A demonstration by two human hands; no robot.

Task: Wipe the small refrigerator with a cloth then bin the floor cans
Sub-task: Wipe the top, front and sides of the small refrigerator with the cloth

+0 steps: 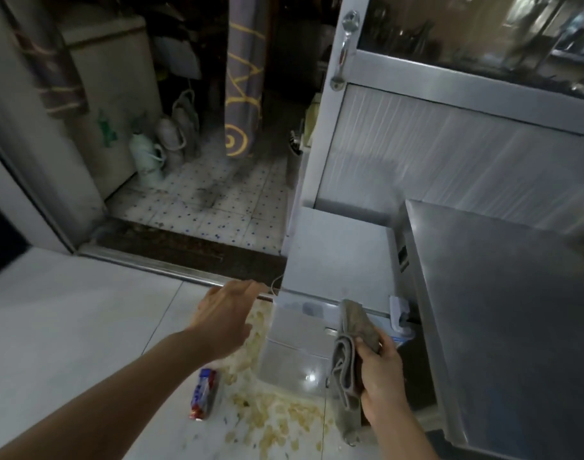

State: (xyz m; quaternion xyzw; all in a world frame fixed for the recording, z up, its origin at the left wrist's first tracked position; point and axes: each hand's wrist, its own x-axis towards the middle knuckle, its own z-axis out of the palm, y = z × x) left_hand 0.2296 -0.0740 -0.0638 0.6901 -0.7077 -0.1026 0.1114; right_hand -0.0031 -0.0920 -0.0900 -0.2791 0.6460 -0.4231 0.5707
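Your right hand [381, 376] grips a folded grey cloth [348, 356], fingers curled round its middle, thumb on top; one end of the cloth sticks up against the front top edge of the small refrigerator [333, 260], the other end hangs down below your fist. The refrigerator is the pale box standing low in the middle, its flat top bare, its front face right in front of the cloth. Your left hand [225, 315] is out flat over the floor just left of the refrigerator's top corner, fingers straight and together, holding nothing (fingertips close to the corner, can't tell if they touch). One can [203, 394], red and blue, lies on its side on the white tiled floor [68, 327] under your left forearm, well left of the cloth. Pale yellowish crumbs [277, 423] are scattered on the tiles between the can and the refrigerator's base. A steel table [516, 310] stands just right of the refrigerator. Behind it, a metal cabinet [449, 161] with a door handle [345, 51]. The doorway at left opens to a speckled tile floor [217, 200].
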